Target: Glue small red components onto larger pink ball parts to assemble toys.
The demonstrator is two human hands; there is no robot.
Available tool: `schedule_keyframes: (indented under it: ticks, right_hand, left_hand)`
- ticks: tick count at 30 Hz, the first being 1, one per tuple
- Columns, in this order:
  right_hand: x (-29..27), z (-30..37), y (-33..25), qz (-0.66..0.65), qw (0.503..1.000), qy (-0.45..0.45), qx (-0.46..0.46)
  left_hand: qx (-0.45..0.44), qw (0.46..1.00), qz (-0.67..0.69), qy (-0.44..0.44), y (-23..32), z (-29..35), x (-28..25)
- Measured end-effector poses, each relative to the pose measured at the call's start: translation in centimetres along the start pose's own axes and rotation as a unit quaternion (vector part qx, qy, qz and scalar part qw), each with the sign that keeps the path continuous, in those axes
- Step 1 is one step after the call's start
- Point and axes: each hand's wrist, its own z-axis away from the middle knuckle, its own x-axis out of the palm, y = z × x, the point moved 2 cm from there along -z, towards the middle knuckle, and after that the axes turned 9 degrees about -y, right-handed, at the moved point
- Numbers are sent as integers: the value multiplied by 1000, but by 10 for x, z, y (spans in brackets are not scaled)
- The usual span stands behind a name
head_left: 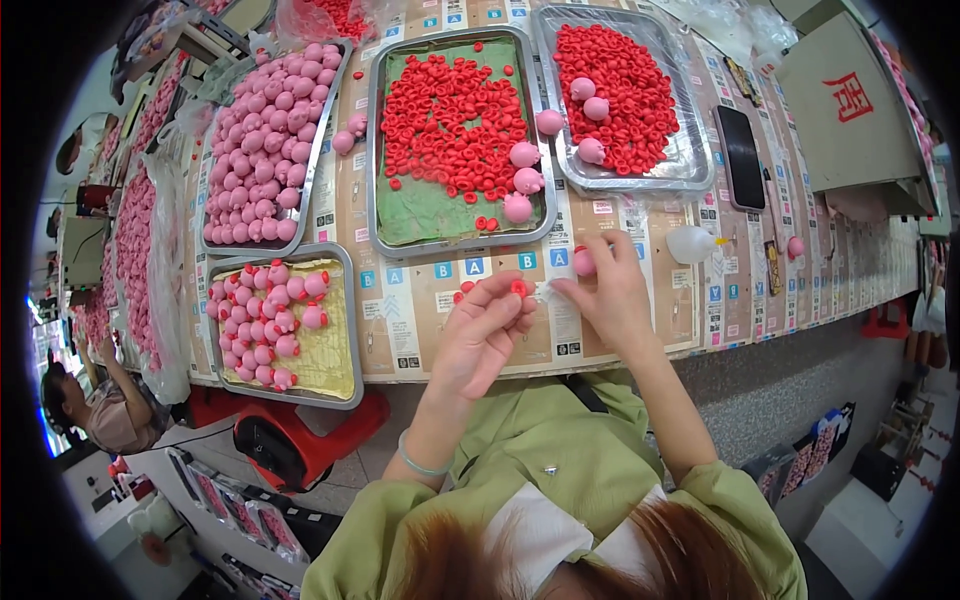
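My left hand [482,335] is closed in a pinch, holding a small red ring-shaped piece [518,287] at its fingertips. To its right, my right hand [615,297] curls its thumb and fingers around a small pink ball-shaped figure [584,263]. A few loose red pieces [462,292] lie just behind my left hand. Beyond both hands is a metal tray with a green lining [410,215], heaped with red ring pieces [450,120]; several pink balls [527,180] rest along its right edge. A white squeeze bottle [690,244] with a yellow tip lies right of my right hand.
A gold-lined tray [335,350] at left holds pink balls with red parts attached. Behind it, another tray [300,215] is piled with plain pink balls. A plastic-lined tray [690,170] of red rings, a phone [740,158] and a box [850,110] are at right. Another person [110,400] sits far left.
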Motion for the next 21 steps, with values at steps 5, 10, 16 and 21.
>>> schedule_keyframes:
  ticks: [5, 10, 16, 21]
  right_hand:
    - [-9, 3, 4, -207, 975, -66, 52]
    - [-8, 18, -8, -781, 585, -136, 175]
    - [-16, 26, -24, -674, 717, -132, 121]
    - [-19, 25, -35, -641, 758, -74, 98]
  left_hand:
    - [3, 1000, -23, 2, -1, 3, 1]
    - [42, 980, -195, 11, -5, -1, 10]
    - [85, 940, -332, 4, 0, 4, 32]
    - [123, 921, -368, -3, -3, 5, 32]
